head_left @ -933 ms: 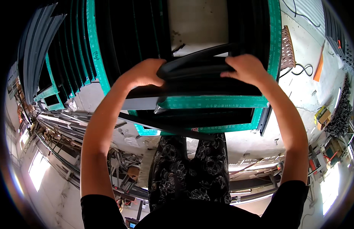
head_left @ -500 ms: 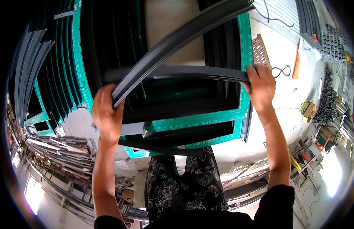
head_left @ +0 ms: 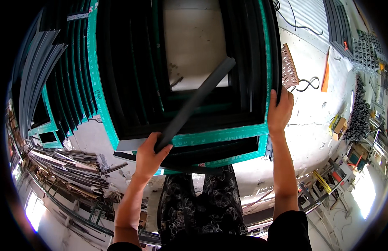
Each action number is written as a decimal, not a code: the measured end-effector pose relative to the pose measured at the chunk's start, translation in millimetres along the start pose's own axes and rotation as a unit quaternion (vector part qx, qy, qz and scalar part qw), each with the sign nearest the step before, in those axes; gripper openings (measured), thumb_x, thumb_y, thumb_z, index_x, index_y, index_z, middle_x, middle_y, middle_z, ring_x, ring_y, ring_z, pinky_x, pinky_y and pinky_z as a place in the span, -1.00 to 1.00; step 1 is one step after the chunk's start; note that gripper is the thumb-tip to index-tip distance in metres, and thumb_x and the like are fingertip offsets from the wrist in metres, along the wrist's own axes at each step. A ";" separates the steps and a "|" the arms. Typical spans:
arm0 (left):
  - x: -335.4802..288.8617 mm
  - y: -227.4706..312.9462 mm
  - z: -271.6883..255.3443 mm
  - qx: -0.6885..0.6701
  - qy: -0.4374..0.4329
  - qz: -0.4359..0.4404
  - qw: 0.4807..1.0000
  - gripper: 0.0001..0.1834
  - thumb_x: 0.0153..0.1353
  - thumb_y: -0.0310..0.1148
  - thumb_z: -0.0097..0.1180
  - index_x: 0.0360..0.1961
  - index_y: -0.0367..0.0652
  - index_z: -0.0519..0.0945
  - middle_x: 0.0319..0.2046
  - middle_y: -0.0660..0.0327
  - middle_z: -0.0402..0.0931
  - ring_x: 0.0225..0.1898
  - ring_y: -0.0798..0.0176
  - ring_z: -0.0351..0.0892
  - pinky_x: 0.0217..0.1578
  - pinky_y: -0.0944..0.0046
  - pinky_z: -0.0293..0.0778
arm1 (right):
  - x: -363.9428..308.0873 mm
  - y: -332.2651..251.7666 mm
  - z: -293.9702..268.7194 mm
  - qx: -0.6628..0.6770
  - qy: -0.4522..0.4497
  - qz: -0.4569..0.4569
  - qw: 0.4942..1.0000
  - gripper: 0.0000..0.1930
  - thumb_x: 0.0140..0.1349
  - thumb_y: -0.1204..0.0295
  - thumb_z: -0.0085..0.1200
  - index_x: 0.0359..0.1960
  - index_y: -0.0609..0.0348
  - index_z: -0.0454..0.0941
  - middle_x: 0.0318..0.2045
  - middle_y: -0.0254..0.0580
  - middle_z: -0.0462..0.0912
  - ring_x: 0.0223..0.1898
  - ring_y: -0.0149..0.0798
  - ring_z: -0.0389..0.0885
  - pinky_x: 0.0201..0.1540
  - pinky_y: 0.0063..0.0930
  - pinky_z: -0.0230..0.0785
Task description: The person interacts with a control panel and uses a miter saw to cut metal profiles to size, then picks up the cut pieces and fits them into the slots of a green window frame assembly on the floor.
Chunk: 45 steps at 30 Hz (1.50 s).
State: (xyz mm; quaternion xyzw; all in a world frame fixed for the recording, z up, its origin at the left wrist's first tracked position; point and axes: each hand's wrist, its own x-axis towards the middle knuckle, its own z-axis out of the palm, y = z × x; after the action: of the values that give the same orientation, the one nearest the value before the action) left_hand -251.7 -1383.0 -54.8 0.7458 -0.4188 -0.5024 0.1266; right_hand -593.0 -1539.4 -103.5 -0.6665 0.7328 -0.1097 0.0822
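Observation:
My left hand [head_left: 149,158] is closed on the lower end of a short dark grey strip [head_left: 196,101], which slants up and to the right over a window frame. Black with green printed film on its edges, the window frame [head_left: 219,134] lies in front of me. At its right side, my right hand [head_left: 281,112] grips a long black strip [head_left: 277,50] that runs along the frame's outer edge. The far end of this strip passes out of the picture. Another dark strip [head_left: 194,169] lies low across the near edge, by my legs.
More green-edged frames [head_left: 75,83] stand in a row at the left, with grey profiles [head_left: 39,79] against them. Scrap lengths [head_left: 66,167] are piled on the lower left floor. A rusty perforated piece [head_left: 289,67] and black cable [head_left: 307,83] lie at the right.
The long strip has swung from its slant across the frame to the right edge, now in my right hand. The short strip has passed to my left hand, which moved right and nearer.

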 end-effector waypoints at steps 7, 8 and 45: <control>-1.0 -0.2 -2.4 0.044 0.019 0.042 0.998 -0.65 0.02 -0.34 0.30 -0.20 -0.25 0.52 -0.43 -0.02 0.55 -0.45 -0.02 0.57 -0.42 0.16 0.43 | -22.9 -41.2 -28.5 0.015 0.088 -0.146 0.985 -0.56 0.24 0.42 0.13 0.12 0.36 0.39 -0.07 0.12 0.50 0.00 0.08 0.46 0.04 -0.15 0.35; -1.2 1.8 -3.0 0.048 0.023 0.042 0.998 -0.66 0.01 -0.36 0.30 -0.19 -0.25 0.52 -0.43 -0.02 0.54 -0.44 -0.05 0.57 -0.41 0.15 0.44 | -34.7 -50.0 -27.3 0.077 0.075 -0.188 0.976 -0.59 0.19 0.50 0.16 0.07 0.35 0.43 -0.07 0.10 0.51 -0.01 0.05 0.47 0.02 -0.16 0.37; -10.2 33.0 -32.8 0.268 -0.187 0.155 0.932 -0.69 -0.01 -0.17 0.30 -0.30 -0.07 0.55 -0.47 0.19 0.54 -0.33 0.07 0.58 -0.31 0.09 0.45 | -114.5 -124.0 -54.0 0.050 -0.221 -0.381 0.897 -0.41 -0.15 0.42 0.34 0.05 -0.01 0.52 -0.12 -0.17 0.54 -0.04 -0.10 0.48 0.11 -0.05 0.21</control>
State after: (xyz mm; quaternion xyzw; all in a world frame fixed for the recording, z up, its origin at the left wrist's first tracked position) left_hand -241.5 -1403.2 -12.9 0.5708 -0.6641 -0.4757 -0.0825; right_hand -477.3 -1433.6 -21.0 -0.8966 0.3797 -0.0187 0.2273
